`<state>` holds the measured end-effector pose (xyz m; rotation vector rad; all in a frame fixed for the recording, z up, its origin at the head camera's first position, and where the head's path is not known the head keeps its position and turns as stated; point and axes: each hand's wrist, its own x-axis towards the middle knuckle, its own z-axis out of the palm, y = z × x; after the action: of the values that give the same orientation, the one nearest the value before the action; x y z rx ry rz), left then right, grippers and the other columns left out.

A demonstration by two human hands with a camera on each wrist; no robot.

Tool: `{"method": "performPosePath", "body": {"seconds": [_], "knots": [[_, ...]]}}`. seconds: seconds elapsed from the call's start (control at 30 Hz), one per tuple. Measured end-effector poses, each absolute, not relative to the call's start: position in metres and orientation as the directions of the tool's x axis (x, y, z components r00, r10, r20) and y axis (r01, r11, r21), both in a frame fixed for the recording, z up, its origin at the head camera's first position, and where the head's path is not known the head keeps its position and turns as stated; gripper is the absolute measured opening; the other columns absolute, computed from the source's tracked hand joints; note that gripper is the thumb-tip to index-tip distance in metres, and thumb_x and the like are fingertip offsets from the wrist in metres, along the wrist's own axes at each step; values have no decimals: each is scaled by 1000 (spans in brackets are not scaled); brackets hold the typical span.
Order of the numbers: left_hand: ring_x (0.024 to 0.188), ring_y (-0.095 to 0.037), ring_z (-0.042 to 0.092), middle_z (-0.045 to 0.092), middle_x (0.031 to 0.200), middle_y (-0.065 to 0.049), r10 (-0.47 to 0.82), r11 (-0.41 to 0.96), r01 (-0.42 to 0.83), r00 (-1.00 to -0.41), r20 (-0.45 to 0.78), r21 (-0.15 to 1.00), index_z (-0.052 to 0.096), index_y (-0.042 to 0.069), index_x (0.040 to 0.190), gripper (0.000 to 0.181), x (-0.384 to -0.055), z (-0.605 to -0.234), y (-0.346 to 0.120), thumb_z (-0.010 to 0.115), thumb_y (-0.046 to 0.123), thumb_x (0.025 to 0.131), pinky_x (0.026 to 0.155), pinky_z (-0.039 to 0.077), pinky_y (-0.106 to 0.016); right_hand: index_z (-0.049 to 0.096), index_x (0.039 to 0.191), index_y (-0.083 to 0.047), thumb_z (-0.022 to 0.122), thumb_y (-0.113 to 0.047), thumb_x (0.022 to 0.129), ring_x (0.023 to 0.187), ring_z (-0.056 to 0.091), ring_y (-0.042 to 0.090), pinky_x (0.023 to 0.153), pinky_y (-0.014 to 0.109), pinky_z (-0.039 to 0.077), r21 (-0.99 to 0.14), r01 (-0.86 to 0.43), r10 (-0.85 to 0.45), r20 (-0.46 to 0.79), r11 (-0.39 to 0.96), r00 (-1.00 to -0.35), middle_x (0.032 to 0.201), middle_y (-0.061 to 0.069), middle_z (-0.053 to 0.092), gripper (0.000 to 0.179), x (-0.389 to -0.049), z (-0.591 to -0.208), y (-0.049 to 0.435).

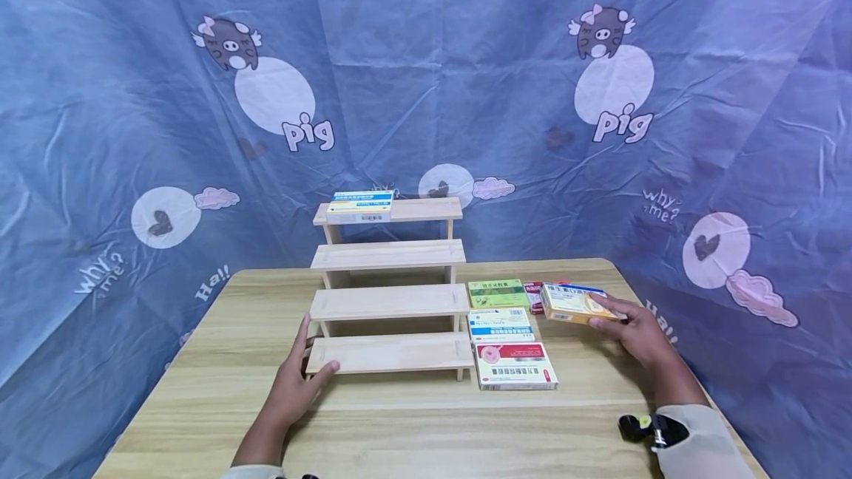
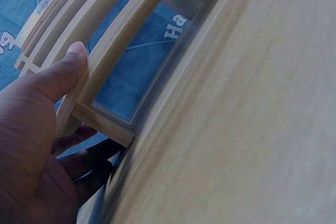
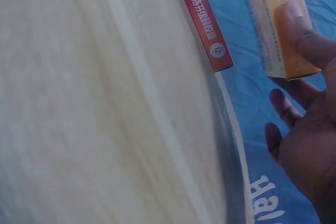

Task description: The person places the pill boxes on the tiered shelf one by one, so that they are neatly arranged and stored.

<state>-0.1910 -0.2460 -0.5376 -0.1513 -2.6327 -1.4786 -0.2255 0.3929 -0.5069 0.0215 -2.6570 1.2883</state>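
A pale wooden four-step display rack stands on the table. At the left end of its lowest step, my left hand grips the board, with the thumb on top and fingers lower down by the side support. My right hand pinches an orange, white and blue medicine box by its right end, raised above the table. In the right wrist view this box sits between thumb and fingers, apart from a red medicine box. On the top step's left part lies a white, blue and yellow medicine box.
Right of the rack lie a green box, a white and blue box and a white and red box. The red box is partly hidden behind the held one. A blue printed cloth hangs behind the wooden table.
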Motion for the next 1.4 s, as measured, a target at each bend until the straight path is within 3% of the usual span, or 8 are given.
{"method": "performPosePath", "body": {"seconds": [0.03, 0.1, 0.23, 0.3, 0.5, 0.67, 0.9, 1.4], "knots": [[140, -53, 61, 50, 164, -30, 30, 517, 149, -987, 156, 843, -1, 35, 177, 109, -191, -538, -246, 79, 37, 103, 114, 51, -65, 56, 157, -9, 82, -24, 100, 156, 42, 45, 108, 13, 37, -774, -108, 69, 191, 624, -979, 167, 31, 42, 65, -226, -506, 392], [140, -53, 61, 49, 164, -31, 32, 517, 153, -987, 160, 842, -1, 33, 178, 109, -190, -538, -246, 79, 37, 103, 114, 51, -65, 58, 156, -8, 82, -22, 99, 154, 42, 51, 114, 27, 41, -765, -144, 69, 239, 628, -969, 165, 35, 43, 63, -226, -503, 390], [139, -53, 62, 50, 163, -31, 36, 517, 164, -985, 170, 840, -1, 32, 178, 109, -189, -538, -245, 78, 37, 103, 112, 52, -64, 63, 151, -9, 84, -19, 97, 141, 49, 39, 107, 53, 43, -738, -185, 96, 321, 649, -942, 160, 37, 50, 58, -224, -497, 384], [139, -52, 63, 50, 163, -30, 35, 520, 162, -985, 169, 839, -1, 35, 177, 109, -190, -538, -244, 79, 37, 103, 112, 53, -62, 65, 149, -9, 85, -19, 96, 136, 49, 36, 102, 50, 42, -728, -195, 106, 345, 657, -932, 159, 38, 51, 57, -223, -493, 380], [139, -52, 63, 50, 163, -30, 41, 518, 169, -984, 172, 838, -1, 35, 178, 109, -189, -539, -245, 78, 37, 103, 111, 54, -60, 63, 149, -6, 85, -15, 95, 143, 41, 58, 112, 79, 33, -763, -212, 102, 341, 611, -934, 161, 45, 43, 59, -225, -488, 370], [138, -51, 63, 51, 162, -30, 41, 521, 177, -982, 182, 835, -1, 32, 178, 108, -188, -539, -247, 78, 36, 103, 108, 56, -58, 65, 146, -2, 86, -9, 94, 139, 43, 56, 112, 78, 32, -749, -253, 89, 383, 612, -919, 157, 46, 46, 56, -228, -485, 363], [140, -51, 63, 51, 163, -29, 45, 527, 176, -983, 180, 832, -2, 35, 177, 108, -190, -541, -248, 77, 38, 104, 110, 55, -57, 66, 145, -1, 87, -12, 93, 147, 38, 60, 116, 81, 29, -753, -276, 81, 399, 597, -913, 160, 44, 45, 57, -235, -467, 352], [141, -50, 62, 52, 162, -29, 40, 526, 176, -982, 183, 832, -1, 32, 178, 108, -192, -541, -248, 78, 37, 103, 111, 53, -57, 68, 145, -3, 87, -12, 94, 146, 42, 57, 113, 77, 35, -684, -345, 54, 490, 643, -870, 153, 42, 53, 55, -266, -414, 326]]}}
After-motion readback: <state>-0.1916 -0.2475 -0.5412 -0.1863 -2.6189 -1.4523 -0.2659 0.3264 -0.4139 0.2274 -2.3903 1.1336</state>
